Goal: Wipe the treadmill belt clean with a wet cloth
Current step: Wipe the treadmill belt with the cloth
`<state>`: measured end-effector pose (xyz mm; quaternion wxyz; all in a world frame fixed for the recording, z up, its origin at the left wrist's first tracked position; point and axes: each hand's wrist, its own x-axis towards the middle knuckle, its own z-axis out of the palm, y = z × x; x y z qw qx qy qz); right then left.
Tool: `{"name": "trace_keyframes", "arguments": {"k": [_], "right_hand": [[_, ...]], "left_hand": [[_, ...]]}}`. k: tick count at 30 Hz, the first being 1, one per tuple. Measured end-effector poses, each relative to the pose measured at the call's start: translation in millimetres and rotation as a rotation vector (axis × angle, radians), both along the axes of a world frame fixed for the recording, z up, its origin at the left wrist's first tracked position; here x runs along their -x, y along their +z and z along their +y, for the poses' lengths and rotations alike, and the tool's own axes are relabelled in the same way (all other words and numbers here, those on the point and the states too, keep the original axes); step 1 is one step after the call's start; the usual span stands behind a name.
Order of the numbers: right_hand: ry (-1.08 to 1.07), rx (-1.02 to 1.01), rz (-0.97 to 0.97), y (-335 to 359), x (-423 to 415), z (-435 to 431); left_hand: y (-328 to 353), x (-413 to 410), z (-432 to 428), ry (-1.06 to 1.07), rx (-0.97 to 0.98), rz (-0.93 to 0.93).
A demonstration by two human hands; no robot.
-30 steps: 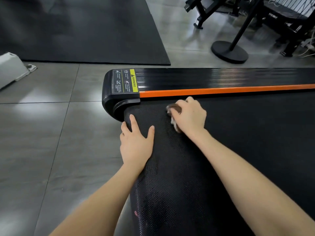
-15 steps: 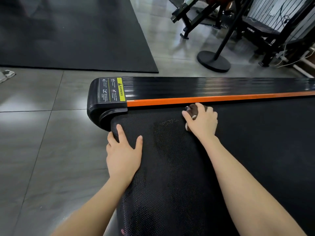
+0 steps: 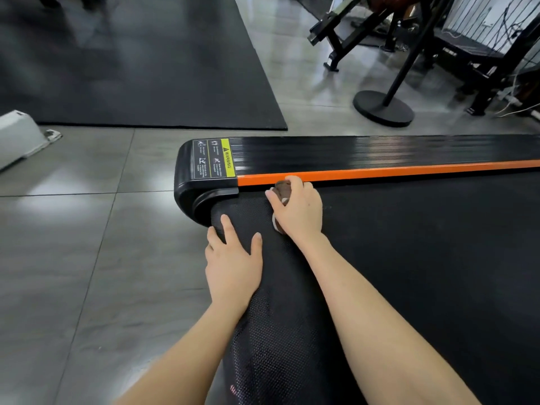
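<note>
One cloth (image 3: 281,192), mostly hidden inside the gripping right hand (image 3: 299,213), left hand (image 3: 232,266) flat beside it, one belt (image 3: 415,258) beneath both.

Open room on the treadmill belt (image 3: 423,258), walled at the far edge

Bare surface is seen to the right of the right hand (image 3: 298,213), by which a cloth (image 3: 283,190) is gripped just beside the orange strip (image 3: 394,171); the far side is blocked by that strip and the side rail (image 3: 380,150). To the left, room is narrowed by the left hand (image 3: 233,267) laid flat and the end cap (image 3: 190,194).
</note>
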<state>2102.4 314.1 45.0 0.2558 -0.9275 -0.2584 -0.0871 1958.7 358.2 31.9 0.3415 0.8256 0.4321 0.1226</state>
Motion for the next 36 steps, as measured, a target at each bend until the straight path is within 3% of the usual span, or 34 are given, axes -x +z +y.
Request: {"name": "trace_keyframes", "arguments": {"k": [8, 17, 21, 25, 28, 32, 34, 36], "right_hand": [[0.258, 0.071, 0.028, 6.7, 16.9, -21.5], [0.392, 0.087, -0.067, 1.8, 192.2, -189.4], [0.350, 0.168, -0.151, 5.3, 181.7, -159.3], [0.079, 0.243, -0.113, 6.8, 142.7, -81.2], [0.101, 0.232, -0.124, 7.4, 161.3, -91.2], [0.320, 0.171, -0.075, 10.5, 252.1, -186.1], [0.414, 0.229, -0.040, 16.0, 281.7, -238.5], [0.367, 0.343, -0.067, 17.7, 278.5, -281.5]], "left_hand": [[-4.7, -1.6, 2.2, 0.004, 0.013, -0.027], [1.6, 1.4, 5.7, -0.072, 0.108, 0.050], [12.8, 6.8, 13.4, -0.150, 0.285, 0.086], [10.2, 37.2, 17.0, -0.252, 0.431, -0.015], [9.9, 79.5, -0.3, -0.345, 0.333, -0.071], [10.2, 125.3, -21.9, -0.446, 0.187, -0.043], [10.1, 137.6, -33.6, -0.505, 0.093, 0.012], [9.8, 146.6, -43.7, -0.554, -0.058, 0.070]]}}
